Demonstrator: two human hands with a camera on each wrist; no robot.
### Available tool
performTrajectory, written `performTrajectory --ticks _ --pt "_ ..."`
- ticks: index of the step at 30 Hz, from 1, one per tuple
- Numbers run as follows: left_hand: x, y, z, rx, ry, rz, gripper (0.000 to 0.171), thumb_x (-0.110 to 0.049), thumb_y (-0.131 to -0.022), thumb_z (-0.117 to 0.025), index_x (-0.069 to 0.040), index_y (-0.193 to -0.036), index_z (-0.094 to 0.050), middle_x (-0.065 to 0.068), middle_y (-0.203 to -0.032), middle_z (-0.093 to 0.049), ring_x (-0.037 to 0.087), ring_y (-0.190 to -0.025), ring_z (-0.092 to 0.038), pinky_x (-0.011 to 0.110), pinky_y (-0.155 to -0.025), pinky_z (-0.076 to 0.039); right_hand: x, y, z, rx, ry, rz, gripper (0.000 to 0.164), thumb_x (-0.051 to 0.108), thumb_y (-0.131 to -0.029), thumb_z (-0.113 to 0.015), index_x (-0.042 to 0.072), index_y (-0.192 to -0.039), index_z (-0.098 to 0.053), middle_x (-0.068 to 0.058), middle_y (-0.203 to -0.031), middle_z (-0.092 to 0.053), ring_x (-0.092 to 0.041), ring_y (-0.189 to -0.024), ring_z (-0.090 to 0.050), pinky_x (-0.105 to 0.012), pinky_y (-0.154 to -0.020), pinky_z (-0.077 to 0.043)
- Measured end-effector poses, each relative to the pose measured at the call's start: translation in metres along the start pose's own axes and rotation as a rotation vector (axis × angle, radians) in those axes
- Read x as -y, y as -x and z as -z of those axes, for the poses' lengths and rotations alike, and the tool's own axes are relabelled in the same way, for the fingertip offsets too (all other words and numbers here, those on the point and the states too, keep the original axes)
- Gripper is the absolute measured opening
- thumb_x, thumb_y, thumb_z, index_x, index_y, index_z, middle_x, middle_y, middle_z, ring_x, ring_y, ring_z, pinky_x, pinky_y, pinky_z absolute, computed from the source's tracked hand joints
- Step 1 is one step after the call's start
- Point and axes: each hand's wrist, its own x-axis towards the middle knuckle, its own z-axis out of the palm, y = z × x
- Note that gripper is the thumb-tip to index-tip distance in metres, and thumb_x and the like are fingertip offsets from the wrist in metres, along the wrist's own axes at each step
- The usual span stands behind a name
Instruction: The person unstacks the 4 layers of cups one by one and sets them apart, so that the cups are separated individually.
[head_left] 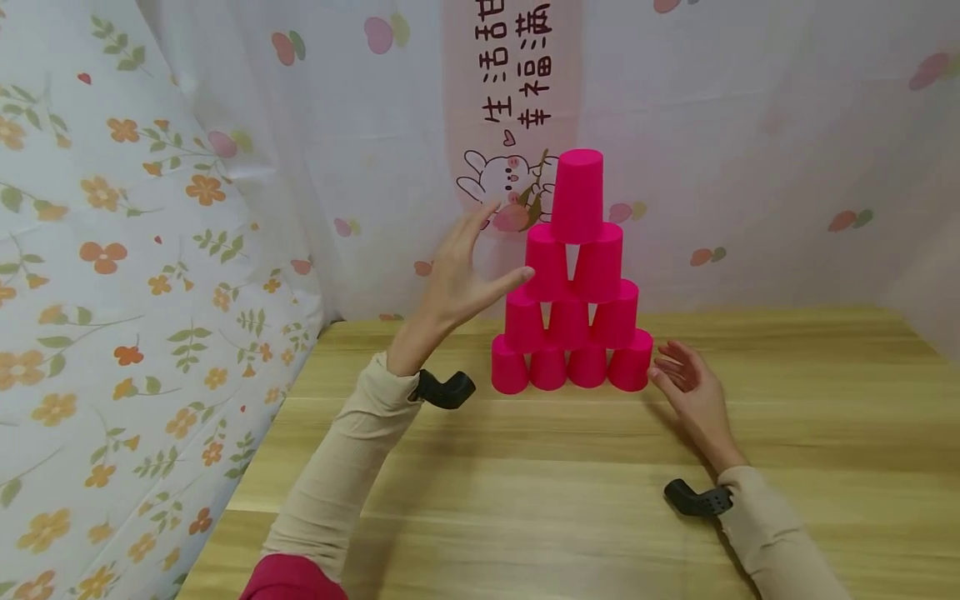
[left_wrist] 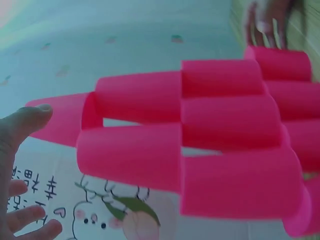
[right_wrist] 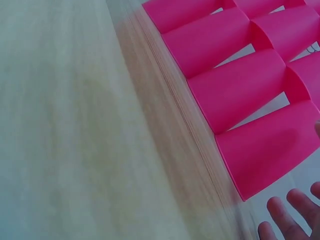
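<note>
A pyramid of upside-down pink cups (head_left: pixel 568 325) stands on the wooden table, stacked in rows that narrow to a single top cup (head_left: pixel 578 196). My left hand (head_left: pixel 459 279) is raised at the pyramid's left, fingers extended and thumb spread toward the second row from the top; it holds nothing. In the left wrist view the left thumb (left_wrist: pixel 30 120) overlaps the top cup. Low on the other side, my right hand (head_left: pixel 693 396) is beside the bottom right cup (head_left: pixel 631 361), fingers loosely bent and holding nothing. Its fingertips (right_wrist: pixel 280 212) show close to that cup in the right wrist view.
Behind the cups hangs a pale curtain (head_left: pixel 750 167) with a printed rabbit and lettering. A flowered curtain (head_left: pixel 150 292) borders the left side. The wooden table (head_left: pixel 562 475) extends in front of the pyramid. Each wrist wears a black camera mount (head_left: pixel 447 390).
</note>
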Motion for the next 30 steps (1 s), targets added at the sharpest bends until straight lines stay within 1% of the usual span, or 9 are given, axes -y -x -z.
performTrajectory --ticks 3,5,7,10,14,17,20,25,30 --pt "-0.005 -0.010 -0.001 0.008 0.070 0.068 0.071 -0.035 -0.080 -0.070 -0.012 -0.140 -0.040 -0.001 -0.139 -0.043 0.013 -0.124 -0.040 0.031 -0.099 -0.035 0.004 -0.001 -0.006 -0.005 -0.021 -0.010 0.057 0.009 -0.087 -0.065 -0.002 -0.137 -0.038 -0.021 -0.131 -0.047 -0.030 -0.113 -0.054 -0.018 -0.090 -0.044" --pt "-0.010 -0.017 -0.001 0.009 0.096 0.123 0.066 -0.035 -0.083 -0.066 -0.013 -0.139 -0.040 0.000 -0.138 -0.044 0.011 -0.124 -0.039 0.031 -0.099 -0.035 0.007 -0.003 -0.011 -0.034 -0.062 -0.026 0.057 0.008 -0.086 -0.065 -0.003 -0.136 -0.039 -0.020 -0.131 -0.048 -0.027 -0.113 -0.054 -0.019 -0.090 -0.044" --pt "-0.015 -0.026 -0.002 0.008 0.104 0.173 0.065 -0.038 -0.084 -0.063 -0.014 -0.140 -0.039 0.000 -0.139 -0.042 0.010 -0.125 -0.037 0.033 -0.100 -0.035 0.009 -0.005 -0.016 -0.052 -0.067 -0.044 0.058 0.009 -0.086 -0.066 -0.003 -0.136 -0.038 -0.019 -0.131 -0.047 -0.023 -0.113 -0.054 -0.021 -0.091 -0.044" --pt "-0.021 -0.039 -0.007 0.024 0.172 0.242 0.073 -0.040 -0.083 -0.063 -0.018 -0.144 -0.031 -0.001 -0.144 -0.035 0.009 -0.128 -0.033 0.035 -0.101 -0.035 0.010 -0.006 -0.023 -0.048 -0.019 -0.058 0.061 0.010 -0.085 -0.068 -0.001 -0.137 -0.038 -0.020 -0.131 -0.047 -0.026 -0.115 -0.051 -0.033 -0.095 -0.043" --pt "-0.029 -0.051 -0.018 0.018 0.341 0.301 0.089 -0.037 -0.080 -0.068 -0.023 -0.149 -0.013 0.000 -0.149 -0.025 0.013 -0.132 -0.029 0.030 -0.101 -0.036 0.007 -0.003 -0.026 -0.012 0.049 -0.053 0.065 0.011 -0.084 -0.068 0.002 -0.140 -0.036 -0.020 -0.132 -0.046 -0.036 -0.118 -0.045 -0.050 -0.097 -0.037" --pt "-0.032 -0.056 -0.029 0.005 0.380 0.316 0.098 -0.037 -0.078 -0.071 -0.023 -0.150 -0.006 0.003 -0.150 -0.022 0.016 -0.132 -0.030 0.030 -0.099 -0.038 0.005 0.000 -0.025 -0.017 0.052 -0.073 0.066 0.015 -0.085 -0.068 0.004 -0.141 -0.034 -0.018 -0.133 -0.045 -0.036 -0.119 -0.044 -0.051 -0.098 -0.036" --pt "-0.034 -0.058 -0.039 0.011 0.349 0.315 0.098 -0.039 -0.077 -0.071 -0.020 -0.150 -0.007 0.005 -0.148 -0.025 0.017 -0.130 -0.033 0.032 -0.098 -0.040 0.004 0.001 -0.024 -0.014 0.087 -0.085 0.067 0.020 -0.086 -0.067 0.005 -0.142 -0.033 -0.018 -0.134 -0.045 -0.035 -0.120 -0.044 -0.049 -0.099 -0.036" --pt "-0.034 -0.060 -0.048 0.013 0.292 0.310 0.093 -0.040 -0.075 -0.073 -0.018 -0.148 -0.018 0.006 -0.142 -0.037 0.017 -0.124 -0.042 0.028 -0.093 -0.042 0.003 0.002 -0.026 0.012 0.129 -0.079 0.069 0.024 -0.084 -0.069 0.001 -0.139 -0.035 -0.021 -0.133 -0.045 -0.038 -0.121 -0.043 -0.051 -0.099 -0.035" --pt "-0.032 -0.061 -0.050 -0.014 0.254 0.265 0.084 -0.035 -0.074 -0.074 -0.013 -0.143 -0.031 0.004 -0.124 -0.054 0.013 -0.108 -0.053 0.024 -0.082 -0.045 0.002 0.001 -0.029 0.031 0.152 -0.083 0.068 0.027 -0.084 -0.069 -0.001 -0.137 -0.037 -0.022 -0.133 -0.045 -0.041 -0.120 -0.044 -0.052 -0.098 -0.035"
